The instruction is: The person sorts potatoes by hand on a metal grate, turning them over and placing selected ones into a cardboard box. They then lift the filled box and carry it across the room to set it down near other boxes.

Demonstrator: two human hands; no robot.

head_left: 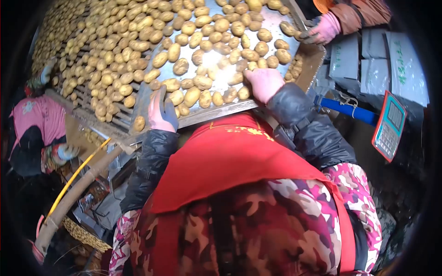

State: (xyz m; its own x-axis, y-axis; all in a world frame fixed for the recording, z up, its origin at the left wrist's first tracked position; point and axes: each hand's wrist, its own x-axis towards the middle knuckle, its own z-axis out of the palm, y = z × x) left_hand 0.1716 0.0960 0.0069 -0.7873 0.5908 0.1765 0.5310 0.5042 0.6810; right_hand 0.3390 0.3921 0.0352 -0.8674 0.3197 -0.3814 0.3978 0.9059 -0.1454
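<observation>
Many potatoes [202, 82] lie on a shiny metal sorting tray [182, 39] with a wooden front edge [221, 111]. My left hand [162, 112], in a pink and grey glove, rests at the tray's front left corner beside a short upright divider [142, 103]. Its fingers are stretched out, and I see nothing held. My right hand [265, 84], in a pink glove, is over the front right part of the tray, touching or close to potatoes. Its fingers curl down and are mostly hidden, so anything in them cannot be made out.
Left of the tray, potatoes cover a slatted rack [122, 117]. A co-worker's gloved hand [324, 28] is at the tray's right edge; another person [39, 119] works at left. At right are a scale display [391, 124] on a blue post [347, 109] and stacked boxes [345, 60].
</observation>
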